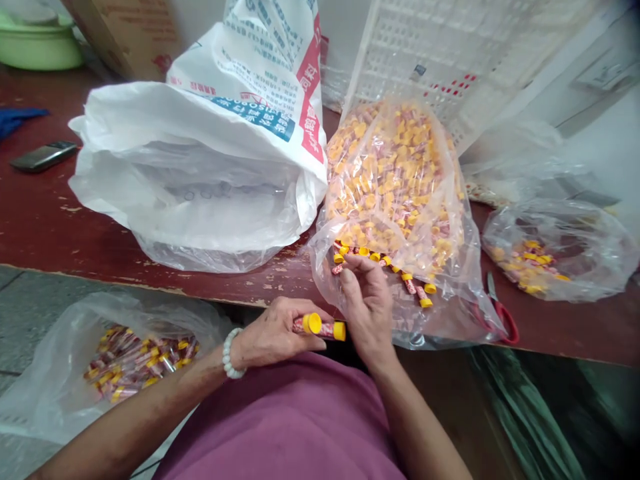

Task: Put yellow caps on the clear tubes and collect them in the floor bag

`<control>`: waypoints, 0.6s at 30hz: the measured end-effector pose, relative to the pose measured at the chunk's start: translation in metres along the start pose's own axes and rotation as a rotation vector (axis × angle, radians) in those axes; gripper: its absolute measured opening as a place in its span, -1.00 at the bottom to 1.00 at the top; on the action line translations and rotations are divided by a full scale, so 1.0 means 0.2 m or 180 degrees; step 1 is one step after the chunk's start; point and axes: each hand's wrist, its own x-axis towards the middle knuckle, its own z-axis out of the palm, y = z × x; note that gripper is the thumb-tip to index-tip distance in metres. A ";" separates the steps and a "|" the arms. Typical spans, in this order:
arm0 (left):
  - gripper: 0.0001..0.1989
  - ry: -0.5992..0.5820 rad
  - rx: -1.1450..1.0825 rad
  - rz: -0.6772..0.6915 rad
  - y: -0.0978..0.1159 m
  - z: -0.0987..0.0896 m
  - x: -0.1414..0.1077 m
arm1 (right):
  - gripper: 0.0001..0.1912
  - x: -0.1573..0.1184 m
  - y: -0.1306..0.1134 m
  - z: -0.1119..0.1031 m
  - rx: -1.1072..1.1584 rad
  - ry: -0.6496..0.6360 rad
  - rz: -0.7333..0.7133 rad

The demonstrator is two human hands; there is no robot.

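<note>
left hand (273, 333) is closed around a pink-printed capped tube (325, 328), bottom middle of the frame, with yellow caps showing. could be one tube or two end to end, can't really tell from here. there's a white bead bracelet (230, 353) on that wrist. right hand (367, 300) is just to the right of it, fingers curled down at the mouth of a big clear plastic bag (395, 193) packed with more of these tubes. some loose tubes (383, 263) are spilling across the bag's opening right by those fingertips (347, 267), but i can't tell if that hand has actually got hold of one.

that bag sits on a worn dark red bench (90, 227), beside a big white sack (200, 180) with red and blue print. far right is a smaller clear bag (560, 250) with a few tubes in it, and red-handled scissors (500, 313) lie between it and the big bag. lower left, off the bench on the floor (20, 320), is another clear bag (65, 373) of tubes. upper left has a phone (44, 156) on the bench and a green basin (37, 47), and a white plastic crate (450, 53) leans behind everything, top right.
</note>
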 end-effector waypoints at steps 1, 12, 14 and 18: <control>-0.83 -0.0016 0.0074 0.0042 0.00 0.03 0.00 | -0.76 0.00 0.00 0.03 -0.0196 0.0107 -0.0236; -0.63 0.0319 -0.0266 -0.0551 -0.17 -0.03 -0.16 | -0.82 -0.03 0.06 -0.01 -0.1322 -0.0092 -0.0929; -0.55 0.0918 -0.0068 -0.0871 -0.28 -0.16 -0.28 | -0.84 0.00 0.15 -0.14 -0.1616 0.0235 -0.0848; -0.52 0.1878 0.0502 -0.1619 -0.63 -0.41 -0.59 | -0.74 0.03 0.39 -0.37 -0.2558 0.0465 -0.0719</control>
